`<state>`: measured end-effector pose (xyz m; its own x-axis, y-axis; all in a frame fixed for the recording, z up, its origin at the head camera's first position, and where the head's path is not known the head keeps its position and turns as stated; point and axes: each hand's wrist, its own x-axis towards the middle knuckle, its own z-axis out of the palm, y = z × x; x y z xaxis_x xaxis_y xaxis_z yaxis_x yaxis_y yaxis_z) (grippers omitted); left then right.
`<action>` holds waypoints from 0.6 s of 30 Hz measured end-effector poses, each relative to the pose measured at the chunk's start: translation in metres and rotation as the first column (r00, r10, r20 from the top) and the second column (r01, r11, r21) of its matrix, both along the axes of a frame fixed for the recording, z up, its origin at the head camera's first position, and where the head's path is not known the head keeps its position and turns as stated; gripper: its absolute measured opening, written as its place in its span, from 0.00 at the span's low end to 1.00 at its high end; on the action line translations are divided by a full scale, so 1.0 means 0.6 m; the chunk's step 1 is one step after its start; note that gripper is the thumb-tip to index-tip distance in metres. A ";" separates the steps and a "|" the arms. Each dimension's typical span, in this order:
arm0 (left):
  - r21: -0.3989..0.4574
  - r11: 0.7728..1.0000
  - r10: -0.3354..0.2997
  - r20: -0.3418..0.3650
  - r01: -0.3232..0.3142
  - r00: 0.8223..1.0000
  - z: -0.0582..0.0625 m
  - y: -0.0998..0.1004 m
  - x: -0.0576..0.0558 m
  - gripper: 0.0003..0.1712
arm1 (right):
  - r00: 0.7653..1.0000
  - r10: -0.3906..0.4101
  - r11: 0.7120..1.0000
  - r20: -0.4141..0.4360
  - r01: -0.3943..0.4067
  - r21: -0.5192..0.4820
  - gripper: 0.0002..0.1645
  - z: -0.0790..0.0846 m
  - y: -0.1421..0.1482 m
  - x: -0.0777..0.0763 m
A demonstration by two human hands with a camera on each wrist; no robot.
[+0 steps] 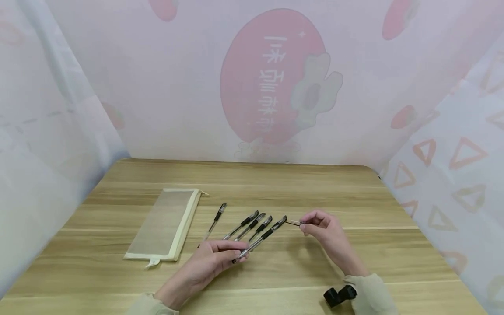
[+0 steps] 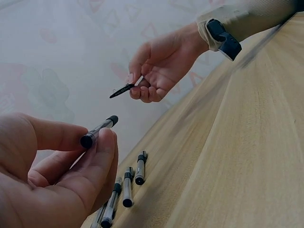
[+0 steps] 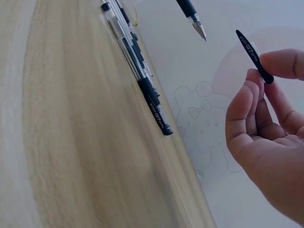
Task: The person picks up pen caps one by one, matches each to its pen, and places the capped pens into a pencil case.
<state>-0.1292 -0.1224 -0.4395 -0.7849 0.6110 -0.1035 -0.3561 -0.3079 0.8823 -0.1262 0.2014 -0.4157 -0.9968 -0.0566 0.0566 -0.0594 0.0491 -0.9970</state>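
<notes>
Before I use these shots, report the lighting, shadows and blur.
Head view: gentle light, a soft shadow on the table below the right hand; left wrist view: dimmer, the printed cloth pale and hazy; right wrist view: also dim, wood grain soft, yet the lettering on the pen cap partly readable.

I can't tell from here whether this is a home, an office or a studio; what I look into is a small screened-off work nook. Pale sheeting [image 1: 177, 87] closes it in, rising just behind the far edge of the wooden table [image 1: 283, 183] and hanging along both sides, softly creased on the left. It is cheerfully printed, more home than lab: a big pink strawberry [image 1: 252, 57] with lettering [image 1: 271, 53], orange triangles [image 1: 467, 166], and a faint cartoon animal [image 3: 206, 123] in outline. Pens [image 1: 263, 226] and a mesh pouch [image 1: 161, 223] on the table give it a desk's look.
</notes>
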 end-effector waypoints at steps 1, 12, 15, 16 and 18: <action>0.001 1.000 0.001 0.000 -0.001 1.000 0.000 0.000 0.000 0.18 | 1.000 0.000 1.000 0.005 0.000 0.003 0.19 -0.001 -0.001 0.000; 0.012 1.000 -0.013 -0.006 0.013 1.000 0.003 -0.002 0.000 0.17 | 0.999 0.044 0.998 0.020 -0.045 0.048 0.22 -0.005 -0.007 0.002; 0.016 1.000 -0.020 -0.019 0.020 1.000 0.004 -0.002 0.001 0.17 | 0.999 0.043 0.997 0.027 -0.045 0.065 0.22 -0.005 -0.008 0.002; 0.016 1.000 -0.024 -0.024 0.025 0.999 0.004 -0.002 0.001 0.18 | 0.999 0.046 0.996 0.029 -0.048 0.074 0.22 -0.006 -0.008 0.002; 0.015 0.999 -0.032 -0.038 0.033 0.999 0.006 -0.002 0.002 0.18 | 0.998 0.054 0.995 0.028 -0.056 0.088 0.21 -0.006 -0.010 0.002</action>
